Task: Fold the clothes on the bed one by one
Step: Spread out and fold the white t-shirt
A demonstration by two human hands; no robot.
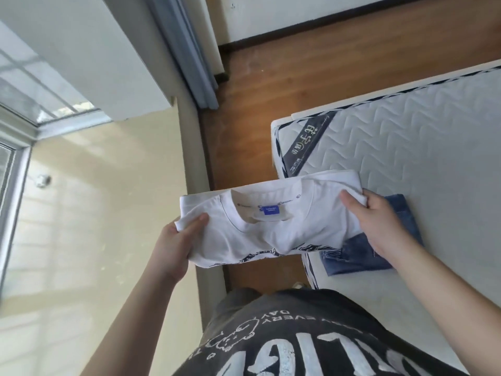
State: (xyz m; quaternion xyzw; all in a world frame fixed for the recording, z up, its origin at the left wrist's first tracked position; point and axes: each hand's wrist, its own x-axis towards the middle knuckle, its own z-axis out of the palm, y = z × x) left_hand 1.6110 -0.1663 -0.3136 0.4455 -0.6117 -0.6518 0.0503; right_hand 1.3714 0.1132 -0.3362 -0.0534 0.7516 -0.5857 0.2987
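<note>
Your left hand (177,238) and right hand (379,221) gripped the folded white T-shirt (271,226) over the bed (406,137) edge, above folded jeans (360,256).

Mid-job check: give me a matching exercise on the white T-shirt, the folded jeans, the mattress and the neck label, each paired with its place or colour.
Things:
1. white T-shirt
2. folded jeans
3. mattress
4. neck label

Places or colours:
A. lies on the mattress, partly under the right hand
B. blue, inside the collar
C. quilted white, with a dark patterned edge
D. held in the air by the left hand and the right hand, one at each end

Pairs: 1-D, 2-A, 3-C, 4-B
</note>
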